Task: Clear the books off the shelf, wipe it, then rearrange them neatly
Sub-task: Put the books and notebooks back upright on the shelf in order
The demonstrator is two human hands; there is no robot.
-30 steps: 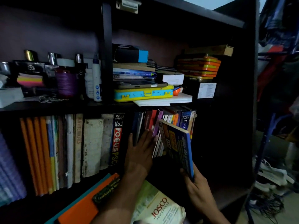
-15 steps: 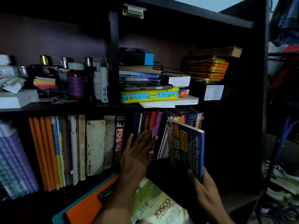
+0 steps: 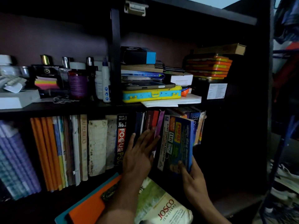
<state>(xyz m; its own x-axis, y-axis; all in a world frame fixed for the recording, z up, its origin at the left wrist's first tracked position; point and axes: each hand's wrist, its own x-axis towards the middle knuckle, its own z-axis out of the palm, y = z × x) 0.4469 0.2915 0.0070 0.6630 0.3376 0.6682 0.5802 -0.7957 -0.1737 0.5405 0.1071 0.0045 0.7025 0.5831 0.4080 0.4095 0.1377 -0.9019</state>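
My right hand (image 3: 194, 178) grips the blue book (image 3: 178, 143) at its bottom edge. It now stands more upright than a moment ago, closer to the row just right of the FOCUS book (image 3: 120, 139). My left hand (image 3: 139, 152) lies flat on the spines there, fingers straight, holding nothing — so I judge I am rearranging already.

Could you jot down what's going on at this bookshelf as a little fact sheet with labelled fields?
Place: dark wooden bookshelf, two levels in view
Right hand: grips the lower corner of a blue paperback with yellow panels, held upright at the right end of the row
Left hand: open, straight fingers pressed against the standing book spines
Lower shelf: upright books, among them a black Focus PSC spine
Upper shelf: yellow and blue plastic case, stacked orange tins, bottles
Foreground: orange flat book, Josco Jewellers bag
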